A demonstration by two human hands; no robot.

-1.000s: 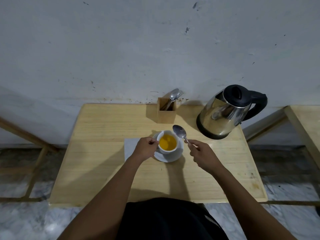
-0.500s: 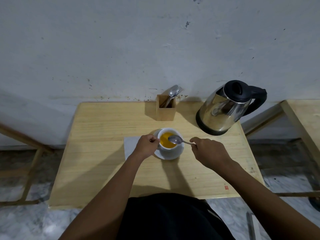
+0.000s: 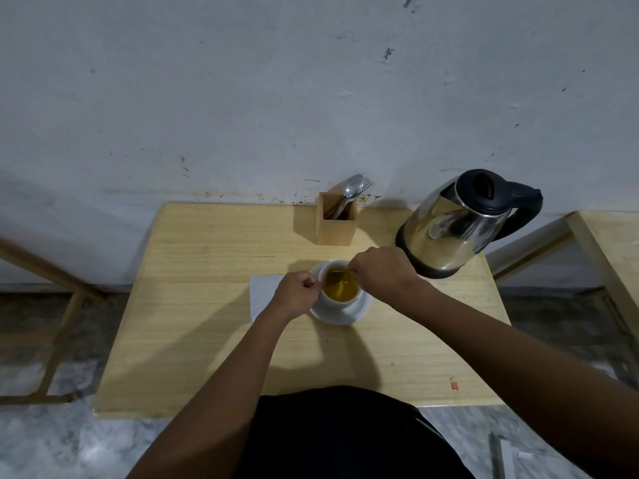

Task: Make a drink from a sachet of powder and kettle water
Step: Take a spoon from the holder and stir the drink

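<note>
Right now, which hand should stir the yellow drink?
The right hand. It holds the spoon with its bowl already dipped in the cup, while the left hand grips the cup's side, steadying it on the saucer.

I see the table (image 3: 207, 340) set against the wall (image 3: 242, 81), viewed from its near edge. Cup (image 3: 340, 286) sits on saucer (image 3: 340, 314), mid-table, slightly right of centre. Napkin (image 3: 262, 295) lies flat just left of the saucer, partly under the left hand (image 3: 297, 295), which is at the cup's left side. Right hand (image 3: 380, 271) is over the cup's far-right rim; the spoon (image 3: 337, 276) runs from it down into the cup. Holder (image 3: 337, 223) stands behind the cup at the far edge, cutlery (image 3: 352, 190) upright in it. Kettle (image 3: 456, 223) is right of the holder, behind the right hand. A second table (image 3: 615, 250) stands to the right.
</note>
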